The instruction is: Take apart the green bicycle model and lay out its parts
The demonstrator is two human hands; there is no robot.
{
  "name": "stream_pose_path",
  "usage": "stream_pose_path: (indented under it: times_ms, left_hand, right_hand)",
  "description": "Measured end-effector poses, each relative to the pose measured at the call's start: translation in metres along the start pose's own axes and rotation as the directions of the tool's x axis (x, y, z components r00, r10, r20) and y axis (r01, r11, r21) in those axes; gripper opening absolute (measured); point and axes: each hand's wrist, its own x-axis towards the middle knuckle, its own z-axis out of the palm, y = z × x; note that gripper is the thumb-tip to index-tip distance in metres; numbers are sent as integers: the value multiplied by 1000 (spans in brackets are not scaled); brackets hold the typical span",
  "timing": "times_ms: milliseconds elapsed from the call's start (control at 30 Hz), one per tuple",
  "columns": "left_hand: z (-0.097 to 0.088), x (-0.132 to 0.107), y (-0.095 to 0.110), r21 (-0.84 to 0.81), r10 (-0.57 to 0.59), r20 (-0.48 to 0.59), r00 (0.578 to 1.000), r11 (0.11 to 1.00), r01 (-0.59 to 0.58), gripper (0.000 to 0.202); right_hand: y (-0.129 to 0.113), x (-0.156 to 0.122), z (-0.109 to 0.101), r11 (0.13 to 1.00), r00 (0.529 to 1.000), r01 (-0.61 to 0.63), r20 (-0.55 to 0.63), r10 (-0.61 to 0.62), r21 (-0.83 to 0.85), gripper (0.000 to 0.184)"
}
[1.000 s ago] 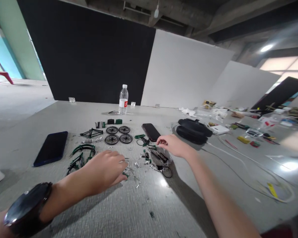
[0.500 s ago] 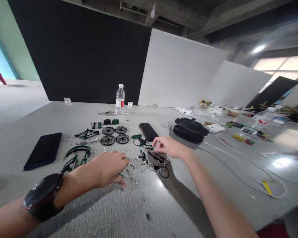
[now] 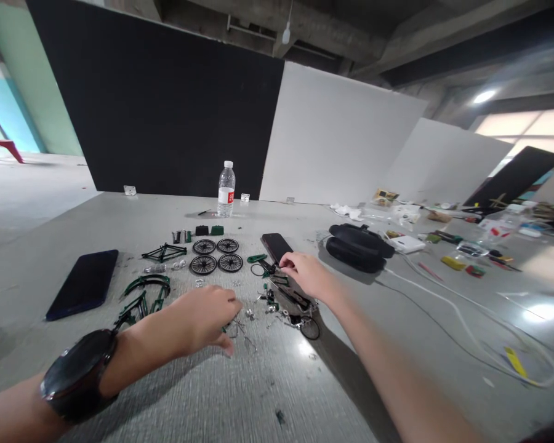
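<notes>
My left hand (image 3: 207, 317), with a dark watch (image 3: 79, 373) on the wrist, hovers low over the table. Its thumb is apart from the bent fingers, and nothing shows between them. Thin bent wires (image 3: 245, 337) lie just beyond its fingertips. My right hand (image 3: 308, 275) has thumb and fingers pressed together at the near end of a black phone (image 3: 276, 247). What they grip, if anything, is too small to make out. Beneath it lies a pile of miniature bicycle parts: small green pieces (image 3: 271, 296), a long dark piece (image 3: 296, 298) and a thin black ring (image 3: 309, 328).
Several spoked toy wheels (image 3: 204, 264) lie in the middle, with a green frame (image 3: 165, 251) and curved mudguards (image 3: 145, 282) to their left. A tablet (image 3: 84, 284) is at far left. A water bottle (image 3: 226, 191), black case (image 3: 360, 247) and white cable (image 3: 452, 307) stand or lie around.
My right hand has shifted slightly left and away from me, toward the phone, uncovering more of the pile. My left hand has hardly moved. The view has shifted a little.
</notes>
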Motion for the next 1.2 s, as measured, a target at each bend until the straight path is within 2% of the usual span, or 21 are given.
stream_pose_path:
  times_ms: [100,267,367,467,567,633,800,867,1000,1200]
  left_hand:
    - [5,1,-3,2,12,-64,998,1000,-12,41]
    - [2,-2,-1,19,-7,-37,999,1000,7,47]
    - [3,-14,20,95,-21,-77,997,995,28,56]
    - [8,-31,54,189,70,-83,994,980,-54,65]
    - [11,-43,74,197,154,-114,981,972,-130,47]
    - [9,-48,72,202,125,-113,986,974,-100,44]
    - [-1,-60,36,215,-53,-119,991,973,78,31]
    - [1,-65,27,182,-88,-130,988,977,111,29]
    - [12,-69,23,78,-31,-154,988,996,43,33]
    - [22,-62,24,48,-35,-217,975,998,47,35]
  right_hand:
    - [-5,5,6,999,1000,-3,-16,3,-45,18]
    - [-7,8,11,998,999,-27,16,28,-54,16]
    - [-4,6,9,998,999,-32,36,33,-54,17]
    - [-4,3,6,998,1000,-16,25,17,-58,18]
    - [-9,4,4,1000,1000,10,9,-10,-15,19]
    - [-18,5,4,999,1000,22,-13,-22,46,20]
    - [-61,7,3,956,994,88,-82,-67,281,22]
    - [-81,9,4,930,986,161,-94,-138,329,21]
    - [-113,20,16,888,971,234,-50,-234,396,16]
    - [-133,38,45,910,949,299,11,-315,287,16]
